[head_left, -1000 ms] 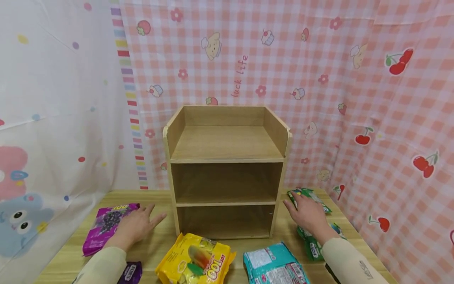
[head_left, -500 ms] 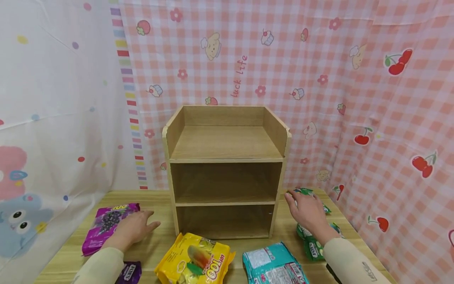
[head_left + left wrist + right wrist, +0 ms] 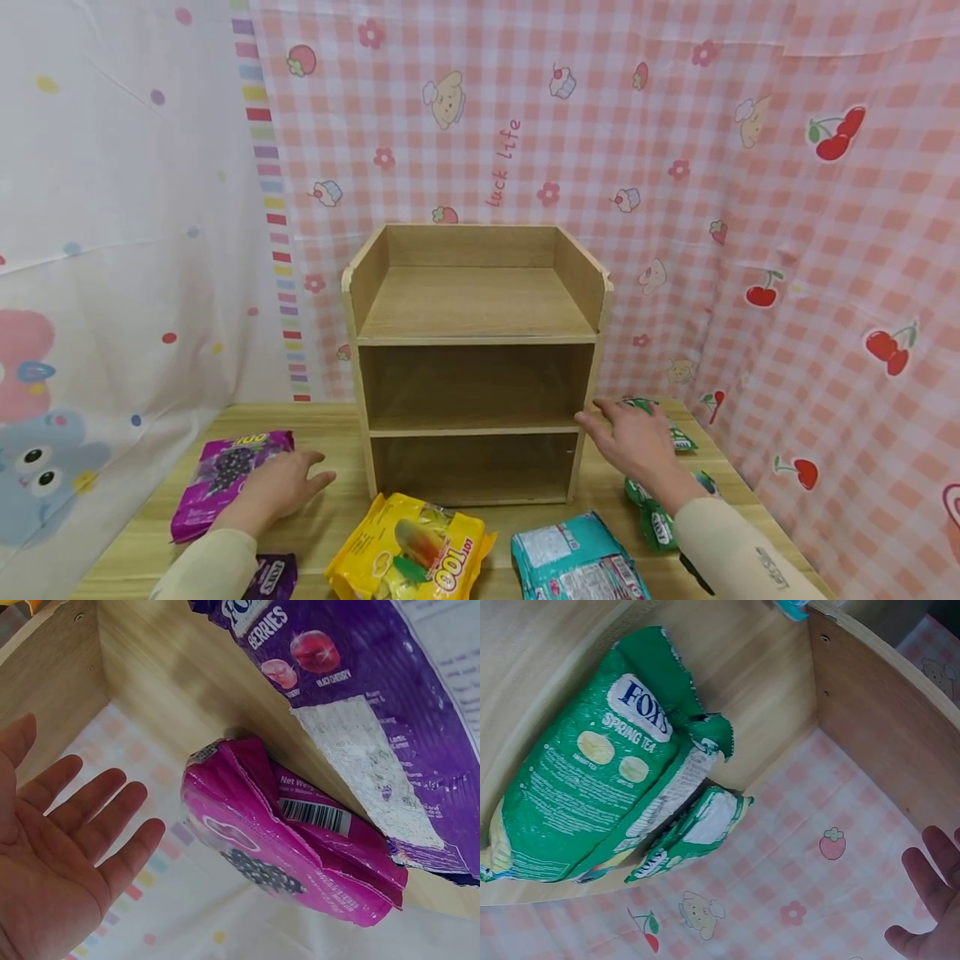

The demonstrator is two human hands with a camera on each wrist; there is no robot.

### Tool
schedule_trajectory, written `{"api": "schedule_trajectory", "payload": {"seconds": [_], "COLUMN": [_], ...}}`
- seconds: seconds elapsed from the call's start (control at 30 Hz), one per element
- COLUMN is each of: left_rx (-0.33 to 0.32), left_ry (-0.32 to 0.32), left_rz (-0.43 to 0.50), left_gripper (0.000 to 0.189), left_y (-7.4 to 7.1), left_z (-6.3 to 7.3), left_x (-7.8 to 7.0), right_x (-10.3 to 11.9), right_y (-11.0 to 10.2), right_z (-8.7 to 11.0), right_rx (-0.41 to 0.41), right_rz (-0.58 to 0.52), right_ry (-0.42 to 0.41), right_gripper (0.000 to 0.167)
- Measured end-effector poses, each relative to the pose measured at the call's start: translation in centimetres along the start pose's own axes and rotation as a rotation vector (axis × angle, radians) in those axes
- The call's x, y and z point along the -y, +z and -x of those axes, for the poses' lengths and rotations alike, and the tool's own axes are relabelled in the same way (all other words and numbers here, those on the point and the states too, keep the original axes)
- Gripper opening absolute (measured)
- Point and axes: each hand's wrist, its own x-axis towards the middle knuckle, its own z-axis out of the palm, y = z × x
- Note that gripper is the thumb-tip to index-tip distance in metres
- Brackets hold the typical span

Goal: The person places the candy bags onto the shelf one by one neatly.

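My left hand [image 3: 279, 487] hovers at the left, beside the magenta grape candy bag [image 3: 221, 479], holding nothing. Its fingers are spread and loosely bent in the left wrist view, apart from that bag. A dark purple Fox's berries bag [image 3: 360, 697] lies nearer me, partly behind my sleeve in the head view. On the other side, my right hand [image 3: 637, 446] is raised with relaxed fingers near the right side of the wooden shelf unit [image 3: 480, 340]; whether it touches the wood I cannot tell. Two green Fox's bags lie beside it, one being Spring Tea [image 3: 600, 765].
In front of the shelf unit lie a yellow mango candy bag [image 3: 412, 550] and a teal bag [image 3: 577, 558]. All stand on a wood-grain table [image 3: 337, 425]. Printed curtains [image 3: 480, 108] enclose the back and sides.
My right hand has shifted left towards the shelf unit's side. The left hand has drawn back slightly, its fingers a little more bent. The bags and the shelf unit stay in place.
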Motion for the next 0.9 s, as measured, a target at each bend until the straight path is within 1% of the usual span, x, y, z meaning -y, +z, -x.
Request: {"api": "schedule_trajectory", "payload": {"seconds": [0.17,0.37,0.43,0.67,0.77,0.9], "left_rx": [0.006,0.015,0.018,0.019,0.021,0.017], "left_ry": [0.012,0.017,0.015,0.03,0.028,0.024], "left_rz": [0.01,0.024,0.031,0.025,0.024,0.03], "left_gripper": [0.05,0.049,0.049,0.048,0.048,0.048], "left_y": [0.1,0.1,0.0,0.2,0.3,0.4], "left_z": [0.0,0.1,0.2,0.2,0.2,0.2], "left_x": [0.0,-0.5,-0.7,-1.0,-1.0,-0.8], "right_x": [0.2,0.7,0.8,1.3,1.5,1.7], "right_y": [-0.2,-0.4,-0.4,-0.1,0.1,0.4], "right_z": [-0.2,-0.6,-0.7,-1.1,-1.1,-1.1], "right_rx": [-0.004,-0.003,-0.002,-0.024,-0.029,-0.043], "right_rz": [0.019,-0.002,0.002,0.035,0.012,-0.037], "right_ry": [-0.021,-0.03,-0.032,-0.064,-0.06,-0.033], "right_gripper": [0.073,0.073,0.071,0.053,0.049,0.047]}}
